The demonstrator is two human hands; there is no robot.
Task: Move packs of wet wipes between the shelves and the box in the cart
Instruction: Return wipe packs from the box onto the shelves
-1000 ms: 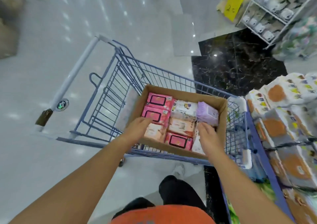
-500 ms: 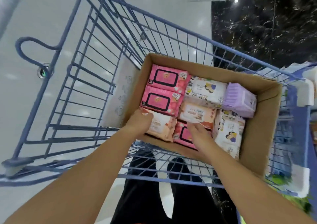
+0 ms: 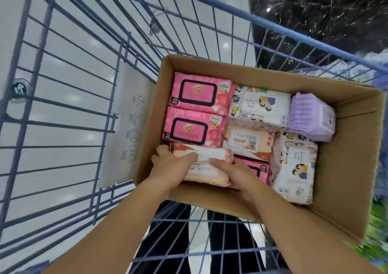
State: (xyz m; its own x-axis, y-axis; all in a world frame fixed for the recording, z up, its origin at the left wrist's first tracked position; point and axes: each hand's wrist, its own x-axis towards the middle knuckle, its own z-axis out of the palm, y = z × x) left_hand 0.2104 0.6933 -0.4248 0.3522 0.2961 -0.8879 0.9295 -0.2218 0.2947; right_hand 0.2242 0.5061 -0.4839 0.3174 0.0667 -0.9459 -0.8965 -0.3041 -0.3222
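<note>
Two bare forearms reach over the near wire edge of the cart [image 3: 63,110], with black trouser legs showing through the wires below. Both hands grip one peach pack [image 3: 206,170] in the near left corner of the box [image 3: 348,168]. The left hand [image 3: 168,164] curls round the pack's left end, and the right hand [image 3: 233,173] clasps its right end. A pink pack [image 3: 259,168] lies half hidden just beside the right hand, and a tall white pack [image 3: 294,168] stands right of it. Farther in lie a second peach pack [image 3: 247,141] and two more pink packs [image 3: 193,129] along the left wall. Another white pack [image 3: 260,106] and a purple pack [image 3: 312,118] lie at the far right. Beyond the cart is pale floor [image 3: 73,32] with a dark marble patch [image 3: 315,11].
</note>
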